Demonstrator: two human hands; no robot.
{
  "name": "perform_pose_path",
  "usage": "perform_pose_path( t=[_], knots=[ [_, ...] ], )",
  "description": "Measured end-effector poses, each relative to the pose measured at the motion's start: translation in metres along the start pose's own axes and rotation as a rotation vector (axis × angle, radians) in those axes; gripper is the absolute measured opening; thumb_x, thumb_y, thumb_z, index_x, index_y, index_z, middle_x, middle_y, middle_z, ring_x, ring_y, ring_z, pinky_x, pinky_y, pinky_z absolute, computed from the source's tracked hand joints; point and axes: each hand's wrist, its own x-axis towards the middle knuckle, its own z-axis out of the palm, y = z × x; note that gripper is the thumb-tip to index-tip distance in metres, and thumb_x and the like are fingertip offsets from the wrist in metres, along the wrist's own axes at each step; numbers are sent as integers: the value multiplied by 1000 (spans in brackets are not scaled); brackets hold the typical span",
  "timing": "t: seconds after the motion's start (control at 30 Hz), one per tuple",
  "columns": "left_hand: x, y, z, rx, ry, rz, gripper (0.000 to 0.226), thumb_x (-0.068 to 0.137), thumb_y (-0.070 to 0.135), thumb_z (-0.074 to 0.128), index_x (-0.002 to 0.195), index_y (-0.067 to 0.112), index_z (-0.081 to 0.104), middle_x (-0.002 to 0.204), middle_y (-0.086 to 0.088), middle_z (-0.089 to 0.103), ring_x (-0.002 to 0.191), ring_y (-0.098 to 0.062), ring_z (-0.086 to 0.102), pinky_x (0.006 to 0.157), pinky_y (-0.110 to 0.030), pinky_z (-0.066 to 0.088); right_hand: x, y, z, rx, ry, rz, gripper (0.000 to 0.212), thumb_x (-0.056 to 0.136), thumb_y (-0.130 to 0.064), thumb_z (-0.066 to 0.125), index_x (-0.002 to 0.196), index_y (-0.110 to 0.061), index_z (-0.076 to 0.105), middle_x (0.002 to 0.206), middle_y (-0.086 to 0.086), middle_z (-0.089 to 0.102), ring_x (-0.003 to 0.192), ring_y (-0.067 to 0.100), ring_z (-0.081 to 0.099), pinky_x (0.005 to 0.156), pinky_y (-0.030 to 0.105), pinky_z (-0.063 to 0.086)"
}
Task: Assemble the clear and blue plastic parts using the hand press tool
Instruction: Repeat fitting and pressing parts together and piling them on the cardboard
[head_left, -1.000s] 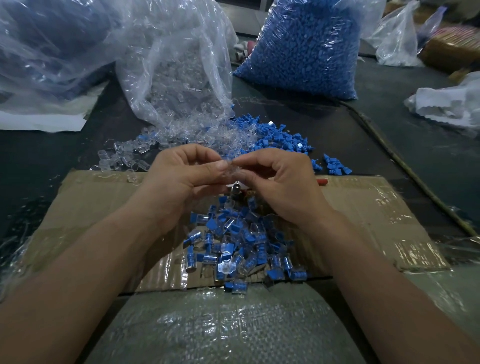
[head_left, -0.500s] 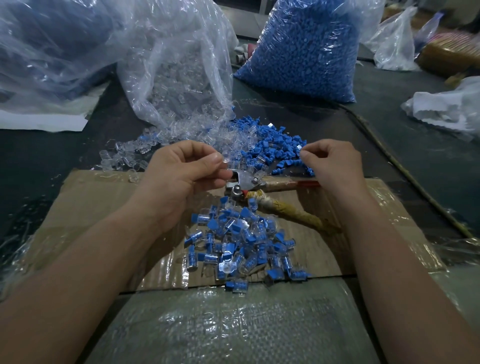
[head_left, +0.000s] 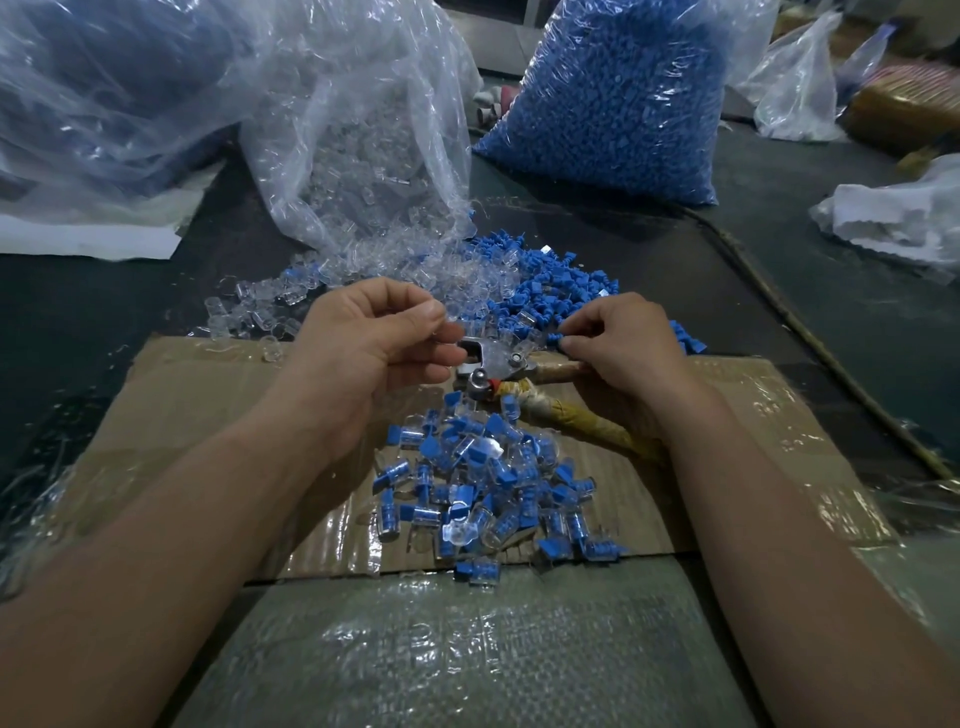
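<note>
While the left hand (head_left: 374, 348) is hovering at about 9 o'clock of the hand press tool (head_left: 496, 364), its thumb and forefinger are pinching what looks like a small clear part (head_left: 451, 323), though the piece is nearly lost in the glare. The tool is lying on the cardboard sheet (head_left: 208, 400) between the two hands. Its steel head is pointing toward 10 o'clock and its tape-wrapped handles (head_left: 576, 423) are splaying out toward 3 and 4 o'clock, so its long axis is running slantwise under the right wrist. The right hand (head_left: 628, 348) is hanging over the near edge of the loose blue parts (head_left: 566, 291), which are lying heaped at 12 o'clock of the tool. Its fingers are curling in toward the thumb at the heap's edge, but I cannot tell whether a blue piece is being nipped between them. The hands are apart, with the tool's head sitting in the gap. The left hand is the nearer to the jaws, nearly touching them, so seating the clear piece is probably falling to it. The right hand is sitting just beside the upper handle and is likely to be doing the squeezing. Loose clear parts (head_left: 410, 270) are spilling from their bag (head_left: 363, 156) at 11 o'clock, and finished blue-and-clear pieces (head_left: 483, 483) are lying heaped at 6 o'clock of the tool.
</note>
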Motion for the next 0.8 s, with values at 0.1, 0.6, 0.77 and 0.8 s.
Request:
perform_pose_path(
  t=[0.1, 0.6, 0.77, 0.8],
  knots=[
    [0, 1, -1, 9, 5, -5, 15, 64, 15, 60, 77, 8, 57, 63, -5, 69, 58, -15, 66, 49, -20, 53, -1, 2, 1, 2, 24, -18, 16, 85, -17, 64, 100, -14, 70, 99, 0, 67, 82, 8, 52, 80, 27, 44],
    [-9, 4, 5, 171, 62, 73, 8, 76, 2, 63, 79, 8, 59, 67, -7, 71, 58, -14, 67, 52, -21, 55, -44, -44, -16, 582, 142, -258, 23, 78, -9, 70, 73, -30, 62, 67, -10, 65, 63, 5, 64, 63, 15, 52],
    [-12, 4, 8, 317, 101, 156, 8, 79, 3, 65, 81, 9, 60, 69, -7, 70, 58, -13, 68, 51, -18, 53, -57, -61, -8, 628, 114, -365, 23, 77, -6, 71, 72, -27, 63, 68, -10, 64, 63, 8, 64, 62, 21, 55],
    [-12, 3, 8, 339, 106, 166, 8, 79, 3, 65, 81, 9, 60, 69, -7, 70, 58, -14, 68, 51, -18, 53, -57, -63, -6, 617, 115, -379, 24, 77, -5, 71, 72, -27, 63, 67, -11, 64, 61, 6, 63, 61, 20, 54]
  ],
)
